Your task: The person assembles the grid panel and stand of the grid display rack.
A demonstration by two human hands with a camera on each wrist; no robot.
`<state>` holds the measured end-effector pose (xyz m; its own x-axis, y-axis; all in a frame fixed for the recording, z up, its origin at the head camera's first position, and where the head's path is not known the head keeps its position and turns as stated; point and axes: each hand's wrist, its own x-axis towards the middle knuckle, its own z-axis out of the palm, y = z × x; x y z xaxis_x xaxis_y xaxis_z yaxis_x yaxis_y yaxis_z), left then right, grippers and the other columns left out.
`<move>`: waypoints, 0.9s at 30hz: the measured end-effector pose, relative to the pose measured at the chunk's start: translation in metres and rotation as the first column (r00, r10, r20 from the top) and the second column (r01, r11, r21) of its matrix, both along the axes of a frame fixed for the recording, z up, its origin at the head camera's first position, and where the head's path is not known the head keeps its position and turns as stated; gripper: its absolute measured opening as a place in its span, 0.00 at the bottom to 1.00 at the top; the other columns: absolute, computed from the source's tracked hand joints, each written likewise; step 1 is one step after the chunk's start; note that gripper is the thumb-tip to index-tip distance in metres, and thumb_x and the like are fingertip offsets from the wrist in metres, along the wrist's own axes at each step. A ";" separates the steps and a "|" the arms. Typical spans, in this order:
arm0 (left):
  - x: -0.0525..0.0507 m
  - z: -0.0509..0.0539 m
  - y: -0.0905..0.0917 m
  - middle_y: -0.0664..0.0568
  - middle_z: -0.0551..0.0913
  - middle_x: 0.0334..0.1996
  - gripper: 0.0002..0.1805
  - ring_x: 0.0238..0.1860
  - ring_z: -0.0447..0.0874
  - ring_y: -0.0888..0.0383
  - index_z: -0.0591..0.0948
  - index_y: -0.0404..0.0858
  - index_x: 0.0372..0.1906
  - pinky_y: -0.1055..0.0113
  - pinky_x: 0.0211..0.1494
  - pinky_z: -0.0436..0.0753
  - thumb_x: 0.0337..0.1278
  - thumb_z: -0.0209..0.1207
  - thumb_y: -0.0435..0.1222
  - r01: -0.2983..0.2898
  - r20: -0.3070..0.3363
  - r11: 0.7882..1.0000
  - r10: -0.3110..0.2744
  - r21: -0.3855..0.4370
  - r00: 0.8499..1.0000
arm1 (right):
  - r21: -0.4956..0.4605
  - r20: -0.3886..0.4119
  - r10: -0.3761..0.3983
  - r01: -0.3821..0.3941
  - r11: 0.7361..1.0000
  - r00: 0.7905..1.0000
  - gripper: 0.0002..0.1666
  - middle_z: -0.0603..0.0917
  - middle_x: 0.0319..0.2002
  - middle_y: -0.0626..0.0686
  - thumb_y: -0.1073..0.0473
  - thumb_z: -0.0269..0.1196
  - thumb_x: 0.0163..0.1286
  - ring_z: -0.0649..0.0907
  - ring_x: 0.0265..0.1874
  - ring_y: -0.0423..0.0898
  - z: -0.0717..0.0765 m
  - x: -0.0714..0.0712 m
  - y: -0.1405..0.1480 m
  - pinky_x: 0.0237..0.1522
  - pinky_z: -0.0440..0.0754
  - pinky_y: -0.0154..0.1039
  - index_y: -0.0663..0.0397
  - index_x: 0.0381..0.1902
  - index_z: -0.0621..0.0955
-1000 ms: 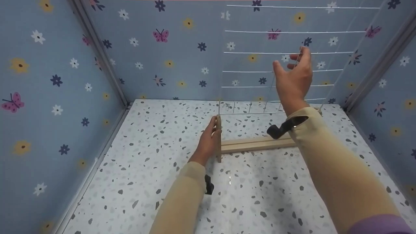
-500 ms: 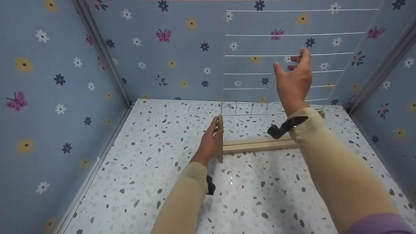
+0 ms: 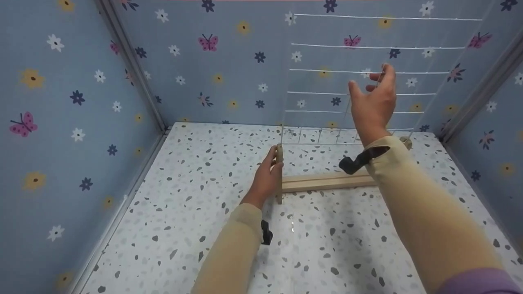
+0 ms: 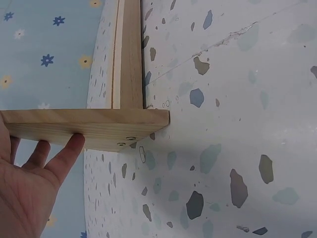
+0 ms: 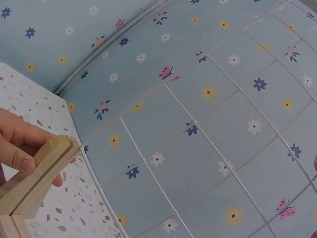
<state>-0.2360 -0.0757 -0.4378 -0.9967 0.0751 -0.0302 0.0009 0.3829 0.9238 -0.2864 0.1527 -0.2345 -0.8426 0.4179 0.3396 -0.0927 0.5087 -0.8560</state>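
Wire grid [image 3: 339, 71] is looking light and stiff, best edge-held. Left hand [image 3: 264, 179] is gripping wooden base [image 3: 327, 183]; right hand [image 3: 375, 102], grip unclear.

A small partitioned booth: flower-and-butterfly wall panels [image 3: 53, 163] meet at grey metal corner strips [image 3: 130, 57] around a terrazzo-patterned table [image 3: 196, 163].

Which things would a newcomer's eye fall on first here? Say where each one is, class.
Probably the white wire grid, upright before the blue patterned wall at the head view's upper right, with the bare right hand at it. Next, perhaps, the long pale wooden bar lower down, its flat pale wooden end piece held by the bare left hand.
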 end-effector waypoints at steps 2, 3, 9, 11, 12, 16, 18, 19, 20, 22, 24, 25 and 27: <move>0.000 0.000 0.000 0.59 0.55 0.80 0.34 0.77 0.58 0.55 0.45 0.61 0.82 0.51 0.76 0.65 0.81 0.43 0.51 0.004 -0.007 1.000 -0.004 0.005 1.000 | -0.002 0.005 -0.002 0.002 1.000 1.000 0.47 0.72 0.68 0.47 0.46 0.68 0.69 0.75 0.63 0.44 0.001 0.000 0.001 0.61 0.78 0.34 0.40 0.78 0.57; 0.000 -0.001 0.000 0.59 0.55 0.80 0.34 0.77 0.58 0.55 0.45 0.60 0.82 0.51 0.76 0.66 0.81 0.43 0.51 0.006 -0.013 1.000 -0.006 0.007 1.000 | -0.002 0.005 -0.002 0.002 1.000 1.000 0.47 0.72 0.68 0.47 0.46 0.68 0.69 0.75 0.63 0.44 0.002 0.000 0.002 0.62 0.78 0.34 0.40 0.79 0.57; 0.000 -0.001 -0.001 0.59 0.55 0.80 0.34 0.77 0.58 0.56 0.45 0.60 0.82 0.53 0.77 0.65 0.81 0.44 0.50 0.003 -0.031 1.000 -0.003 0.014 1.000 | -0.027 -0.002 0.015 -0.015 1.000 1.000 0.48 0.71 0.68 0.47 0.46 0.69 0.69 0.75 0.62 0.44 0.006 -0.001 0.004 0.61 0.78 0.34 0.39 0.79 0.57; 0.000 -0.001 -0.002 0.59 0.56 0.80 0.34 0.77 0.58 0.55 0.45 0.60 0.82 0.53 0.77 0.65 0.81 0.44 0.50 0.007 -0.029 1.000 -0.006 0.015 1.000 | -0.022 0.001 0.021 -0.021 1.000 1.000 0.48 0.72 0.68 0.47 0.46 0.69 0.68 0.76 0.62 0.43 0.004 0.000 0.004 0.61 0.79 0.34 0.40 0.78 0.57; 0.000 -0.002 -0.002 0.58 0.56 0.80 0.34 0.77 0.58 0.55 0.45 0.59 0.82 0.53 0.77 0.65 0.81 0.44 0.50 0.012 -0.031 1.000 -0.012 0.019 0.999 | -0.018 0.002 0.023 -0.023 1.000 1.000 0.48 0.72 0.68 0.47 0.46 0.69 0.68 0.76 0.62 0.43 0.003 0.000 0.004 0.61 0.79 0.35 0.40 0.78 0.58; -0.001 -0.003 -0.002 0.55 0.56 0.79 0.35 0.77 0.58 0.53 0.45 0.56 0.83 0.51 0.77 0.65 0.81 0.44 0.48 0.025 -0.043 0.999 -0.024 0.020 0.999 | -0.011 -0.002 0.031 -0.032 0.999 1.000 0.47 0.72 0.67 0.47 0.46 0.69 0.68 0.76 0.62 0.43 -0.002 0.002 0.004 0.60 0.79 0.35 0.41 0.78 0.58; -0.001 -0.003 -0.001 0.55 0.57 0.79 0.35 0.77 0.59 0.53 0.46 0.55 0.83 0.51 0.76 0.66 0.81 0.44 0.48 0.023 -0.043 1.000 -0.022 0.015 0.999 | -0.013 -0.004 0.030 -0.030 0.999 1.000 0.47 0.72 0.67 0.47 0.46 0.69 0.68 0.76 0.61 0.43 -0.003 0.003 0.004 0.60 0.79 0.35 0.41 0.78 0.58; -0.001 -0.003 -0.001 0.56 0.57 0.79 0.35 0.77 0.59 0.53 0.46 0.56 0.83 0.51 0.76 0.66 0.81 0.44 0.49 0.021 -0.041 1.000 -0.021 0.012 0.999 | -0.014 -0.004 0.028 -0.028 1.000 1.000 0.47 0.72 0.67 0.47 0.46 0.69 0.68 0.76 0.61 0.43 -0.004 0.003 0.004 0.60 0.79 0.34 0.41 0.78 0.58; -0.001 -0.003 -0.001 0.56 0.57 0.79 0.35 0.77 0.59 0.54 0.46 0.56 0.83 0.51 0.76 0.66 0.80 0.44 0.49 0.020 -0.039 1.000 -0.020 0.011 0.999 | -0.014 -0.003 0.026 -0.026 1.000 1.000 0.47 0.72 0.67 0.47 0.46 0.69 0.68 0.76 0.61 0.43 -0.004 0.002 0.004 0.60 0.79 0.34 0.41 0.78 0.58; -0.001 -0.003 -0.001 0.57 0.57 0.79 0.35 0.77 0.59 0.54 0.46 0.57 0.83 0.52 0.76 0.66 0.80 0.44 0.50 0.017 -0.034 1.000 -0.017 0.010 0.999 | -0.016 0.000 0.023 -0.023 1.000 1.000 0.47 0.72 0.67 0.47 0.46 0.69 0.68 0.76 0.61 0.43 -0.005 0.002 0.004 0.60 0.79 0.35 0.41 0.78 0.58; -0.001 -0.003 -0.001 0.57 0.57 0.79 0.35 0.77 0.59 0.54 0.46 0.57 0.83 0.52 0.76 0.66 0.80 0.44 0.50 0.017 -0.032 1.000 -0.017 0.016 0.999 | -0.010 0.003 0.020 -0.020 1.000 1.000 0.47 0.72 0.67 0.47 0.46 0.69 0.68 0.76 0.62 0.43 -0.006 0.002 0.004 0.61 0.79 0.35 0.40 0.78 0.58; -0.001 -0.003 -0.001 0.58 0.57 0.79 0.35 0.77 0.59 0.54 0.46 0.57 0.83 0.52 0.76 0.66 0.80 0.44 0.50 0.017 -0.033 1.000 -0.017 0.019 0.999 | -0.005 0.004 0.020 -0.020 1.000 1.000 0.47 0.72 0.67 0.47 0.45 0.69 0.68 0.76 0.62 0.43 -0.007 0.002 0.003 0.61 0.79 0.35 0.40 0.78 0.58; -0.001 -0.002 -0.002 0.58 0.57 0.79 0.35 0.77 0.59 0.55 0.46 0.57 0.83 0.51 0.76 0.66 0.80 0.44 0.50 0.015 -0.033 1.000 -0.014 0.026 0.999 | 0.011 0.001 0.017 -0.017 1.000 1.000 0.47 0.73 0.67 0.47 0.46 0.69 0.68 0.77 0.62 0.43 -0.009 0.001 0.002 0.61 0.79 0.35 0.41 0.78 0.58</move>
<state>-0.2367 -0.0778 -0.4399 -0.9959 0.0900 0.0045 0.0366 0.3581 0.9330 -0.2854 0.1543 -0.2430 -0.8502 0.3992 0.3433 -0.1008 0.5166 -0.8503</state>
